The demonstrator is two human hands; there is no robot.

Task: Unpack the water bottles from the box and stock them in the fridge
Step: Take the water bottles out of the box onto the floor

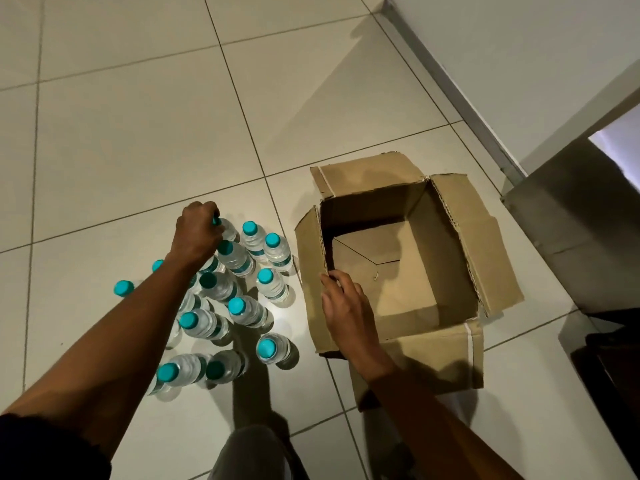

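A pale tiled floor (pixel 138 133) carries a cluster of upright teal-capped water bottles (pixel 249 311) and, just beside them, an open cardboard box (pixel 408 282), flaps spread.

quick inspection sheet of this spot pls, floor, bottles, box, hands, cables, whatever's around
surface: pale tiled floor, dark grout lines.
job's things: water bottles with teal caps stand upright in a cluster left of the cardboard box; box open, flaps out, no bottles inside.
clutter: nothing seen.
grippers: left hand grips the top of the farthest bottle; right hand rests on the box's near-left rim, fingers over the edge.
cables: nothing seen.
surroundings: white wall with grey skirting; grey cabinet-like unit right of the box.
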